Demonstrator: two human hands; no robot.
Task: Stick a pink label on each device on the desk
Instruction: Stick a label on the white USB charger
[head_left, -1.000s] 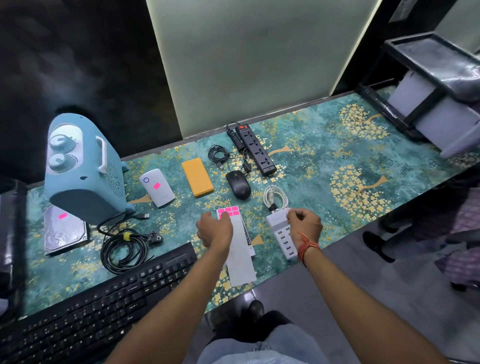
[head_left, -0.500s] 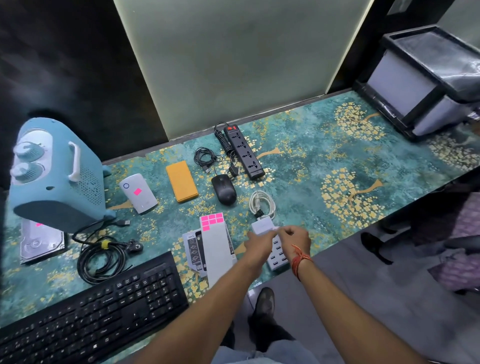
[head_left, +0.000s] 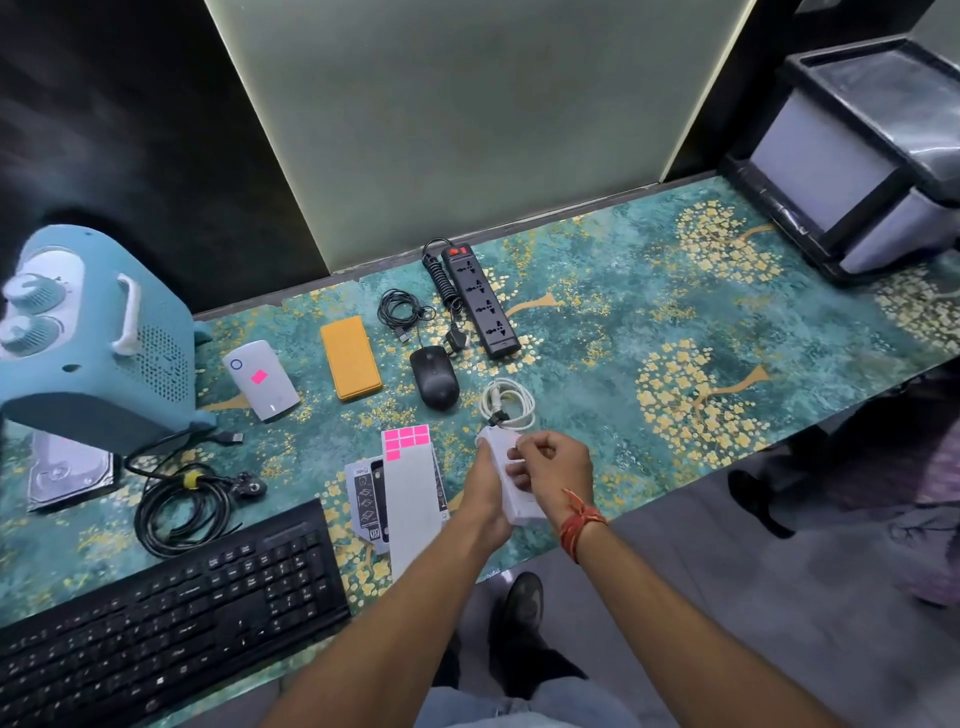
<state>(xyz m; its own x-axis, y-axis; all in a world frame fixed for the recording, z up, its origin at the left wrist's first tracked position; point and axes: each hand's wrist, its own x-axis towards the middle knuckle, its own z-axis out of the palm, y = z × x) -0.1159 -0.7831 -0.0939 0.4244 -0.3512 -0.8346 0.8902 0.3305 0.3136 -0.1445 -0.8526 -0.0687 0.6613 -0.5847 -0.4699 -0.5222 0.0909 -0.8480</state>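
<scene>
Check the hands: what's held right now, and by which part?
Both hands hold the white rectangular multi-port USB charger. The left hand grips its left long side; the right hand pinches its top face near the cable end. No pink label visible in the fingers.

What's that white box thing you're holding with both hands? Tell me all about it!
It is a long white plastic charging block with rounded corners. It sits near the desk's front edge, its far end pointing at a coiled white cable just beyond it. The left hand steadies its left side, and the right hand presses fingers onto its top. The hands hide most of its face, and no pink label shows on it.
</scene>
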